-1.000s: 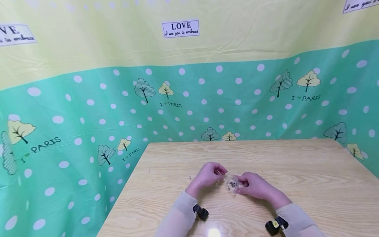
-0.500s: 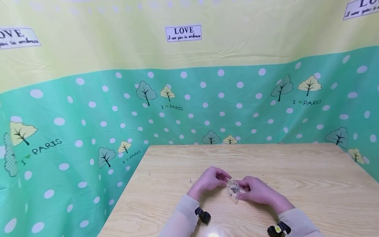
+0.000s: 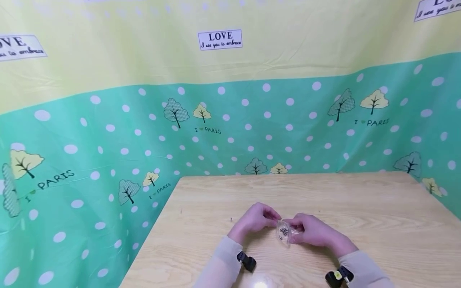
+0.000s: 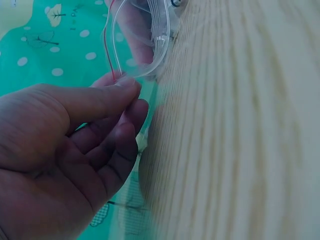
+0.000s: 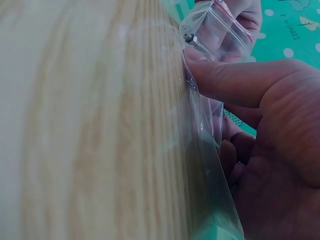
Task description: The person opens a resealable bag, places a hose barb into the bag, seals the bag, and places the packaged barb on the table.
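A small clear zip-lock bag (image 3: 283,233) hangs between the two hands, close over the table, with several small dark metal pieces gathered inside. My left hand (image 3: 255,218) pinches the bag's edge between thumb and fingers. In the left wrist view, the red line of the zip strip (image 4: 105,37) runs down to those fingertips. From the right, my right hand (image 3: 312,231) grips the bag's body with its thumb on the near side. A screw-like metal piece (image 5: 190,38) shows through the plastic just above the right thumb. Part of the bag is hidden by the right fingers.
The light wood-grain table (image 3: 360,212) spreads around both hands. One tiny metal piece (image 3: 231,219) lies on it left of the left hand. A green and yellow patterned curtain (image 3: 216,132) hangs behind the table and along its sides.
One second ago the left fingertips stood slightly short of the bag; they have moved right and now pinch its edge. The right hand keeps its grip. The head view has shifted slightly.
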Demonstrator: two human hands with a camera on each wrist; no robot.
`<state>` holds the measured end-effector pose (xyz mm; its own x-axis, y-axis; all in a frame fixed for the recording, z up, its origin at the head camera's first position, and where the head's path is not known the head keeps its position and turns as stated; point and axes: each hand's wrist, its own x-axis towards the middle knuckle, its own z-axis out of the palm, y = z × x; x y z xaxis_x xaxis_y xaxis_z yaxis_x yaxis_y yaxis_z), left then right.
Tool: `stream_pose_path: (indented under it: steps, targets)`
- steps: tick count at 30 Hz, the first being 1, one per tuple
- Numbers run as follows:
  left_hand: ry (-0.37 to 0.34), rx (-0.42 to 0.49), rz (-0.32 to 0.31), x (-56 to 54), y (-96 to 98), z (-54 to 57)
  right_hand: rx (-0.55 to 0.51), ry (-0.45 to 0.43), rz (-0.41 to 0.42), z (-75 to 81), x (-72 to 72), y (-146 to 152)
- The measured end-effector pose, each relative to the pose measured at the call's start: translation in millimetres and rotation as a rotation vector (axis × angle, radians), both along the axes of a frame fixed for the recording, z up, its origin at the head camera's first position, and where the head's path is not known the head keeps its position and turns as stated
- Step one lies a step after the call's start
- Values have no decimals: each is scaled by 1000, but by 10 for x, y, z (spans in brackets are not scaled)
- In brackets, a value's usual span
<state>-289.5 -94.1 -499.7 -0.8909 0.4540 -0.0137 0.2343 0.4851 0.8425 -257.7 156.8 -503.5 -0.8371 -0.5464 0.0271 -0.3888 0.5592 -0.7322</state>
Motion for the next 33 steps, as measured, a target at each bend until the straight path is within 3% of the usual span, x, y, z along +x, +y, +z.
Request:
stream_pose_path:
  steps: [17, 33]
  targets:
    - [-7, -28, 10, 13, 14, 1, 15, 60, 125, 4, -48, 37]
    - [-29, 7, -4, -8, 0, 12, -1, 47, 109, 70, -28, 30]
